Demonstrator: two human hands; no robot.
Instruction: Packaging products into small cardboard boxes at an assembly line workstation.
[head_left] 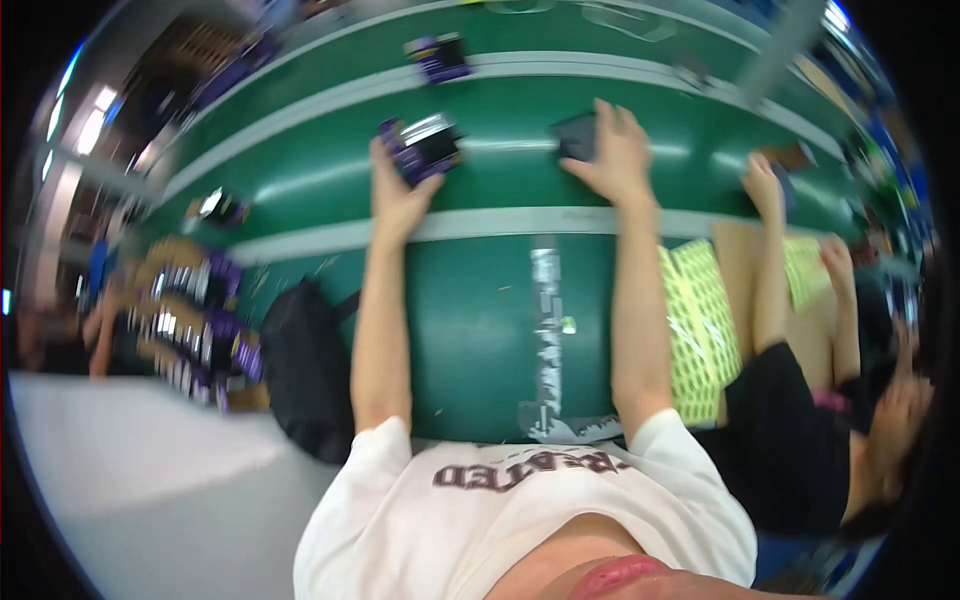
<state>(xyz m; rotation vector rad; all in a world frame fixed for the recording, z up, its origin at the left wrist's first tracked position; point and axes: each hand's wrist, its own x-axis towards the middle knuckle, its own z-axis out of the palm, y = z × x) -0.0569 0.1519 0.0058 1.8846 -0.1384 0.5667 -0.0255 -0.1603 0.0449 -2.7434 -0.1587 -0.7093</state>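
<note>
My left hand (402, 198) is closed round the near side of a small purple and black box (428, 150) with a shiny top, over the green conveyor belt (500, 180). To its right, my right hand (620, 160) grips a dark grey, flat-sided box (576, 138), thumb at the near edge and fingers along the right side. Both forearms reach forward over the green tabletop (470, 330). Motion blurs the boxes, so their details are hard to make out.
Another purple box (440, 58) stands on the farther belt, and one (218, 207) lies left. Stacked purple boxes (195, 325) and a black bag (305, 370) are left. Yellow-green mesh-patterned packs (700, 330) lie right, beside a co-worker's hand (764, 185). Clear tape (547, 320) crosses the tabletop.
</note>
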